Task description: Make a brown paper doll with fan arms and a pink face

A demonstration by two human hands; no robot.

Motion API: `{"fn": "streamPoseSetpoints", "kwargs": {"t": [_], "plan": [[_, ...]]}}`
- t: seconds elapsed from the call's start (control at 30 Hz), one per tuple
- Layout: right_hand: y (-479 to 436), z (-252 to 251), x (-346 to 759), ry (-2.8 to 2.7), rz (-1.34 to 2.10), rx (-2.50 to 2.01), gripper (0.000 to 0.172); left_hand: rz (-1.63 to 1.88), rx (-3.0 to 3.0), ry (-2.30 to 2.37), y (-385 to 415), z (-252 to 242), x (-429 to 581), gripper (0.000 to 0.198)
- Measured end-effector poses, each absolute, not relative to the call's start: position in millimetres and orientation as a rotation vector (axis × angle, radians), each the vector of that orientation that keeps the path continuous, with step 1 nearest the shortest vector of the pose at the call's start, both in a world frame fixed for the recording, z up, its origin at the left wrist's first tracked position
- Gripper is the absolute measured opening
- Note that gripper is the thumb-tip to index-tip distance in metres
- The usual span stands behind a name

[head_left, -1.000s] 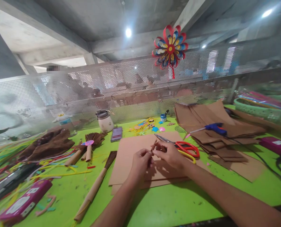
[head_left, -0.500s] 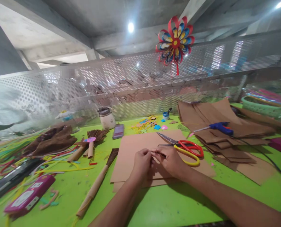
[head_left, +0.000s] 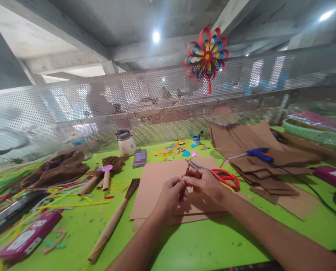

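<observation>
Over the tan paper sheets (head_left: 152,188), my left hand (head_left: 170,194) and my right hand (head_left: 206,186) meet with their fingertips pinched together. A thin, crinkled brown piece (head_left: 188,166), looking like a twisted strip of paper, sticks up from my right fingers. Both hands seem to grip it, though the fingers cover its lower part. Scissors with one red and one yellow handle (head_left: 227,178) lie on the sheets just behind my right hand, which partly hides them. Left of the sheets lies a rolled brown paper stick with a fringed end (head_left: 114,222).
Folded brown paper (head_left: 261,150) is piled at the right, with a blue glue gun (head_left: 260,154) and its cord on top. Small fringed brown paper pieces (head_left: 107,177), a purple box-like object (head_left: 29,235) and coloured strips lie left. A white jar (head_left: 126,143) stands behind.
My hands have risen slightly, and the brown piece now points upward above the fingers. My right hand covers more of the scissors. The view has shifted a little.
</observation>
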State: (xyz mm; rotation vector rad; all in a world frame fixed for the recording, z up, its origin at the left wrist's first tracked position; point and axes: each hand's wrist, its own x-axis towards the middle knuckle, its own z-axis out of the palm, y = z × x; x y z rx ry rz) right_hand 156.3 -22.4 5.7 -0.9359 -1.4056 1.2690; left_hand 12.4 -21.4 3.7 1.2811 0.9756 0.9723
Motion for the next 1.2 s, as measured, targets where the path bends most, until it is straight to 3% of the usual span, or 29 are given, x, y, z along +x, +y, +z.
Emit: {"fn": "streamPoseSetpoints", "kwargs": {"t": [0.3,0.43,0.63,0.9,1.2], "plan": [[-22,11,158,-1.118,1.394,-0.833,0.035,1.083,1.582,1.305,-15,1,9,0.015],[-22,10,157,-1.090,1.370,-0.810,0.022,1.128,1.931,1.520,-13,-6,6,0.022],[-17,8,155,-0.974,1.334,-0.831,0.041,1.155,2.179,1.599,-21,-6,6,0.022],[-5,3,166,-0.819,1.258,-0.825,0.036,1.143,2.185,1.601,-17,-10,6,0.022],[-16,5,158,-1.019,1.347,-0.905,0.030,1.145,2.198,1.575,-19,-12,8,0.022]]}}
